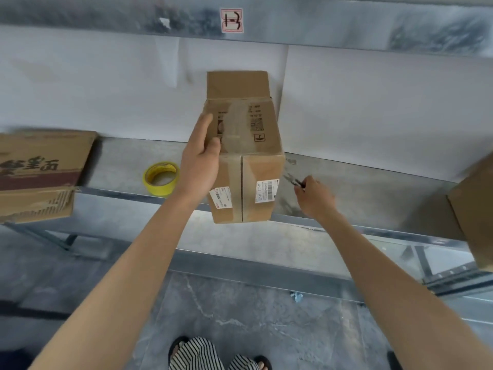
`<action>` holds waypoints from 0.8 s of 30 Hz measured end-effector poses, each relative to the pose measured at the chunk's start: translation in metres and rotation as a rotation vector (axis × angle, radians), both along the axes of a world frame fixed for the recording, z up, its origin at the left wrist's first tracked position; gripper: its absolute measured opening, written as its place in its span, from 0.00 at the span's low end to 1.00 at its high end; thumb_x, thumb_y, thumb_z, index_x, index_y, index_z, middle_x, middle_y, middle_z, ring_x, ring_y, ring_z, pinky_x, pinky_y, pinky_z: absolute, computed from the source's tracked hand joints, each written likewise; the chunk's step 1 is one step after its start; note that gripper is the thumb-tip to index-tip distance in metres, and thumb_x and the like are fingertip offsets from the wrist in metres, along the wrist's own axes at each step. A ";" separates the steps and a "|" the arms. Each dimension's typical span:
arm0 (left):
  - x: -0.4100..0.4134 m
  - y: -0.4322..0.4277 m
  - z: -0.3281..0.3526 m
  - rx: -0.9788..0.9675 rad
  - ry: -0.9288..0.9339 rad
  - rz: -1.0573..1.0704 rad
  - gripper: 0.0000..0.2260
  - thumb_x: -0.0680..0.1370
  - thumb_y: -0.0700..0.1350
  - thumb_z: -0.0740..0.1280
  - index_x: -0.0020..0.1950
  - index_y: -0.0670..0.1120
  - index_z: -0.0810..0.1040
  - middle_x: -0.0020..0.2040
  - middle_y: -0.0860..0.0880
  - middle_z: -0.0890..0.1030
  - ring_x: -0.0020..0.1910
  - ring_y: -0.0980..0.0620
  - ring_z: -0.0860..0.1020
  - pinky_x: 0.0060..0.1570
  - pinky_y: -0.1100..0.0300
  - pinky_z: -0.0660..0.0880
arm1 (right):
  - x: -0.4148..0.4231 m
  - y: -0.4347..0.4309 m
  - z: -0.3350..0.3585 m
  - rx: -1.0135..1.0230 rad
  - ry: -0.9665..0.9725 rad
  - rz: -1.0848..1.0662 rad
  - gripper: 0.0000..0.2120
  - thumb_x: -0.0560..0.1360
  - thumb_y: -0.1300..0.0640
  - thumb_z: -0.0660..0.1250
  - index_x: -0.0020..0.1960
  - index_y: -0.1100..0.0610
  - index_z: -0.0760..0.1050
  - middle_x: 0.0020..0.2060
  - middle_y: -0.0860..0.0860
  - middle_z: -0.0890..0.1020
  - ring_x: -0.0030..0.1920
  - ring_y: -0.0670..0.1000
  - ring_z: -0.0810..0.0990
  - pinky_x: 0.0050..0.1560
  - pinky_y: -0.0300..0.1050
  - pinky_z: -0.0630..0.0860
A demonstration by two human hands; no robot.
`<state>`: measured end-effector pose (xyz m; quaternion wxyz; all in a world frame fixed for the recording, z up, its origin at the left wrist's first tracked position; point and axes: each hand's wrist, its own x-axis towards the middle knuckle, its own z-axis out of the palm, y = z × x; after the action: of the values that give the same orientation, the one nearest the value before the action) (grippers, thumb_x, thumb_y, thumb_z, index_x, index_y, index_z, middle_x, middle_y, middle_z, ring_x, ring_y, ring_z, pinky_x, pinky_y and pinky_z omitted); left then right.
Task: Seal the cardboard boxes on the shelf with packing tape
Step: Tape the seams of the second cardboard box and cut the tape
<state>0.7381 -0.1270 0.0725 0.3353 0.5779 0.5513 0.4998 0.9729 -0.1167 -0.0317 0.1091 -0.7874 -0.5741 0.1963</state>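
Feet in dark sandals (262, 363) stand on a grey stone floor (240, 311), seen from above. Two bare forearms reach up and forward to a grey metal shelf (360, 188).

The left hand (201, 158) grips the upper left edge of a tall brown cardboard box (256, 145), fingers (206, 124) curled over the top and thumb on the near face. The box stands at the shelf's front edge and seems to overhang it. Its far flap stands up, and white labels flank the seam on the near face.

Just right of the box, the right hand (316, 198) pinches small dark snips (292, 180) between fingertips, blades pointing at the box.

A roll of yellow packing tape (160, 178) lies flat on the shelf, left of the box. Further left sits a printed carton (40, 166), and another plain carton (472, 209) is at the right edge. A white wall (373, 102) lies behind.

The box looks light and stiff, though its walls would dent under a squeeze. It is likely best held across corners or edges.
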 end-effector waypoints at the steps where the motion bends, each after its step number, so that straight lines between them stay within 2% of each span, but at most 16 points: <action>1: 0.000 0.000 -0.001 -0.006 -0.010 0.009 0.20 0.82 0.39 0.56 0.75 0.49 0.63 0.75 0.53 0.62 0.73 0.59 0.59 0.74 0.60 0.56 | -0.001 0.002 -0.009 -0.009 -0.029 0.015 0.14 0.80 0.50 0.54 0.58 0.58 0.68 0.57 0.59 0.75 0.59 0.60 0.71 0.59 0.55 0.68; 5: -0.001 -0.002 -0.002 -0.027 -0.067 0.024 0.20 0.82 0.39 0.56 0.74 0.50 0.64 0.75 0.55 0.62 0.73 0.61 0.60 0.73 0.64 0.56 | -0.008 0.007 -0.032 -0.030 -0.189 0.086 0.17 0.80 0.47 0.55 0.63 0.56 0.68 0.61 0.57 0.72 0.62 0.59 0.68 0.59 0.55 0.65; 8: 0.000 -0.002 0.000 -0.044 -0.104 0.025 0.20 0.81 0.38 0.57 0.74 0.49 0.65 0.73 0.53 0.67 0.71 0.59 0.64 0.70 0.65 0.61 | -0.009 0.010 -0.038 -0.016 -0.234 0.115 0.17 0.80 0.46 0.55 0.62 0.55 0.70 0.60 0.56 0.72 0.62 0.59 0.68 0.58 0.54 0.65; 10: 0.000 -0.004 0.002 -0.051 -0.201 0.007 0.20 0.80 0.37 0.59 0.71 0.48 0.69 0.66 0.53 0.75 0.64 0.58 0.73 0.63 0.64 0.70 | -0.009 0.010 -0.036 -0.012 -0.245 0.117 0.17 0.80 0.46 0.56 0.62 0.54 0.70 0.60 0.56 0.72 0.62 0.59 0.67 0.57 0.54 0.65; 12: 0.000 -0.007 0.004 -0.082 -0.322 0.001 0.19 0.78 0.36 0.62 0.68 0.47 0.72 0.59 0.53 0.80 0.58 0.58 0.77 0.54 0.65 0.74 | -0.010 0.009 -0.030 -0.026 -0.224 0.100 0.18 0.79 0.46 0.58 0.65 0.53 0.69 0.62 0.55 0.70 0.64 0.59 0.66 0.59 0.54 0.64; 14: -0.001 -0.008 0.006 -0.117 -0.396 -0.004 0.18 0.78 0.35 0.62 0.66 0.47 0.74 0.58 0.50 0.81 0.57 0.55 0.78 0.56 0.61 0.75 | -0.014 0.007 -0.012 0.026 -0.086 0.050 0.20 0.80 0.47 0.59 0.68 0.53 0.67 0.66 0.56 0.68 0.66 0.59 0.64 0.62 0.55 0.64; 16: -0.001 -0.009 0.008 -0.131 -0.451 -0.032 0.15 0.78 0.34 0.61 0.62 0.47 0.77 0.56 0.49 0.82 0.56 0.52 0.78 0.60 0.57 0.74 | -0.023 0.005 0.017 0.229 0.197 -0.030 0.18 0.81 0.51 0.57 0.68 0.57 0.68 0.66 0.57 0.69 0.66 0.59 0.66 0.64 0.52 0.65; 17: -0.001 -0.009 0.009 -0.138 -0.482 -0.049 0.15 0.78 0.34 0.61 0.61 0.47 0.78 0.56 0.49 0.82 0.56 0.52 0.78 0.62 0.55 0.73 | -0.029 0.003 0.035 0.355 0.362 -0.073 0.17 0.81 0.53 0.56 0.67 0.58 0.70 0.64 0.58 0.72 0.64 0.57 0.69 0.62 0.48 0.67; 19: -0.001 -0.009 0.010 -0.148 -0.530 -0.074 0.15 0.79 0.34 0.60 0.60 0.47 0.79 0.57 0.48 0.82 0.56 0.52 0.79 0.63 0.55 0.73 | -0.043 -0.006 0.071 0.542 0.656 -0.107 0.16 0.81 0.53 0.55 0.65 0.57 0.72 0.59 0.52 0.76 0.57 0.46 0.74 0.52 0.35 0.69; 20: -0.001 -0.008 0.011 -0.151 -0.541 -0.082 0.15 0.79 0.34 0.60 0.59 0.47 0.79 0.57 0.48 0.82 0.57 0.51 0.79 0.63 0.55 0.73 | -0.050 -0.012 0.086 0.570 0.770 -0.082 0.16 0.81 0.50 0.55 0.65 0.54 0.71 0.58 0.47 0.77 0.54 0.40 0.74 0.49 0.28 0.68; 21: -0.002 -0.008 0.011 -0.155 -0.559 -0.091 0.15 0.79 0.34 0.60 0.59 0.48 0.79 0.57 0.48 0.82 0.57 0.51 0.79 0.62 0.55 0.73 | -0.058 -0.018 0.098 0.553 0.853 -0.039 0.18 0.81 0.46 0.55 0.67 0.51 0.69 0.59 0.44 0.77 0.54 0.36 0.73 0.50 0.25 0.66; 22: -0.003 -0.008 0.011 -0.159 -0.585 -0.102 0.14 0.79 0.34 0.59 0.59 0.48 0.79 0.56 0.47 0.82 0.57 0.50 0.79 0.62 0.55 0.74 | -0.064 -0.022 0.107 0.512 0.893 0.009 0.21 0.80 0.43 0.55 0.70 0.49 0.67 0.62 0.43 0.75 0.58 0.37 0.72 0.56 0.28 0.66; 24: -0.004 -0.006 0.010 -0.171 -0.612 -0.110 0.14 0.80 0.35 0.59 0.60 0.48 0.79 0.56 0.47 0.82 0.57 0.50 0.80 0.60 0.55 0.75 | -0.072 -0.023 0.114 0.422 0.890 0.084 0.26 0.79 0.41 0.56 0.74 0.49 0.62 0.68 0.46 0.71 0.66 0.44 0.70 0.67 0.41 0.66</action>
<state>0.7342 -0.1335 0.0827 0.5593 0.3994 0.4328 0.5833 0.9008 -0.1398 0.0820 0.4927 -0.5643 -0.5302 0.3971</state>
